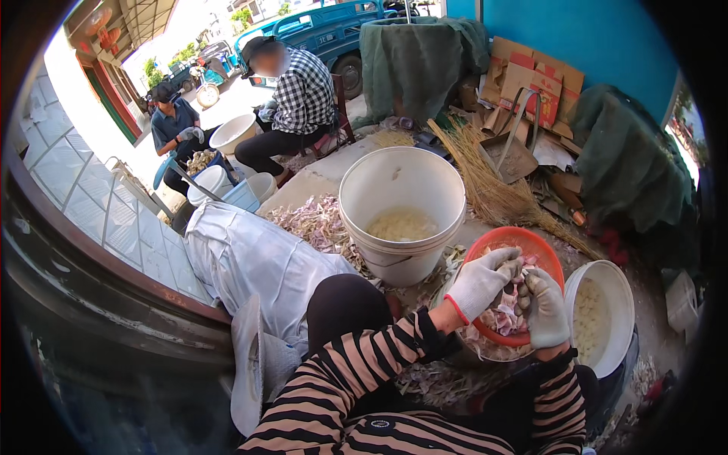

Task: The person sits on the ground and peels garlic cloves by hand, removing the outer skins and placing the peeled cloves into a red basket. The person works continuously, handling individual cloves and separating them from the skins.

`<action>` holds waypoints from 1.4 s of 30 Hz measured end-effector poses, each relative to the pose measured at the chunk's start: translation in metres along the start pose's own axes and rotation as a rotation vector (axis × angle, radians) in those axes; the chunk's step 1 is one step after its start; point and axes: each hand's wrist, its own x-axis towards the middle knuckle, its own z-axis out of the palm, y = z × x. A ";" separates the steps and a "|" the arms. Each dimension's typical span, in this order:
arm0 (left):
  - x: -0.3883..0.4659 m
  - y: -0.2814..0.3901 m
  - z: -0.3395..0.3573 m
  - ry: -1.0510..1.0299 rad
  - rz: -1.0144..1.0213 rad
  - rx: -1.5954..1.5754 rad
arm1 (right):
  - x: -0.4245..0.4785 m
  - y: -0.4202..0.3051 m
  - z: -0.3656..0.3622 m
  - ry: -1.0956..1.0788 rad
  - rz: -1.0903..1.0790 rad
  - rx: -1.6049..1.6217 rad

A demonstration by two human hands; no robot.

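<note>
My left hand (480,284), in a white knit glove with grey-coated fingers, is above a red-orange plastic basin (540,244). Opposite it, my right hand (547,313) wears a matching glove. Their fingertips meet around a small piece of garlic (520,277), mostly hidden by the fingers. Pinkish garlic skins (503,321) lie in the basin below. The basin rests on a wider container whose rim shows beneath it. A tall white bucket (364,193) with pale peeled cloves (402,223) in liquid stands ahead of my hands. Another white bucket (623,296) holding cloves (588,318) is at the right.
Garlic skins (313,224) cover the floor beside the tall bucket. A straw broom (495,196), dustpan (509,162) and cardboard (526,85) lie beyond. White cloth (250,244) and a pale hat (261,355) are at my left. Two people (304,94) sit farther off near tubs (233,133).
</note>
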 end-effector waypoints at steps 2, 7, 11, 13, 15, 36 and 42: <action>-0.003 0.000 0.004 0.071 0.112 0.243 | 0.002 -0.002 -0.001 -0.027 -0.038 -0.001; -0.001 -0.017 0.006 0.089 0.183 0.278 | 0.004 0.002 -0.005 -0.038 -0.071 -0.088; -0.002 -0.002 -0.003 -0.009 0.035 0.023 | 0.003 0.000 -0.010 -0.060 -0.075 -0.068; 0.002 -0.007 -0.007 0.005 0.075 -0.111 | 0.008 0.003 -0.017 -0.029 -0.059 -0.024; 0.000 -0.006 -0.014 -0.047 0.019 -0.234 | 0.009 0.005 -0.017 0.002 -0.039 -0.095; 0.000 -0.013 0.006 0.109 0.236 0.454 | -0.002 -0.006 0.002 0.060 -0.708 -0.758; -0.002 -0.016 0.004 0.090 0.460 0.731 | -0.001 -0.003 0.001 0.034 -0.770 -0.971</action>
